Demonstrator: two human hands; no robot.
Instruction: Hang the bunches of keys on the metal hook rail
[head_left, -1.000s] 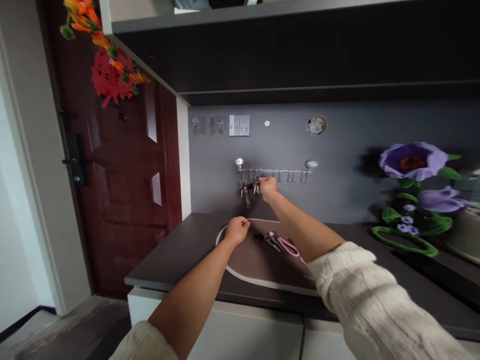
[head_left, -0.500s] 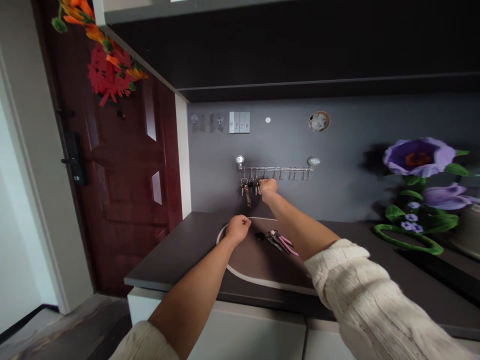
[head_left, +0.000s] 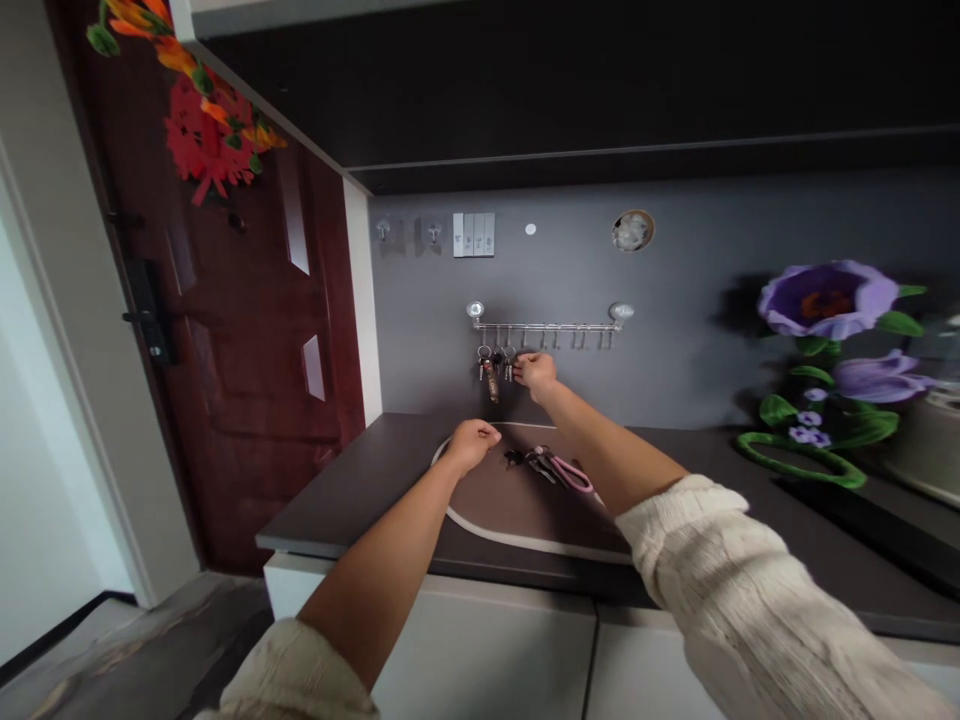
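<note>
A metal hook rail (head_left: pixel 547 326) is fixed to the grey wall above a dark counter (head_left: pixel 360 490). Two or three key bunches (head_left: pixel 495 365) hang from its left hooks. My right hand (head_left: pixel 535 373) is raised to the rail just right of them, fingers pinched together at the hanging keys. My left hand (head_left: pixel 471 442) rests on the rim of a dark round tray (head_left: pixel 510 510) on the counter, fingers curled closed. More keys with a pink strap (head_left: pixel 559 466) lie in the tray, right of my left hand.
A dark red door (head_left: pixel 240 330) with a black handle stands at the left, with red and orange decorations above it. Large purple artificial flowers (head_left: pixel 832 300) fill the counter's right side. Light switches (head_left: pixel 472 234) and small hooks sit higher on the wall.
My right hand has come slightly down from the rail's hooks and its fingers have loosened a little. My left hand has kept its place on the tray rim. The view shifted slightly.
</note>
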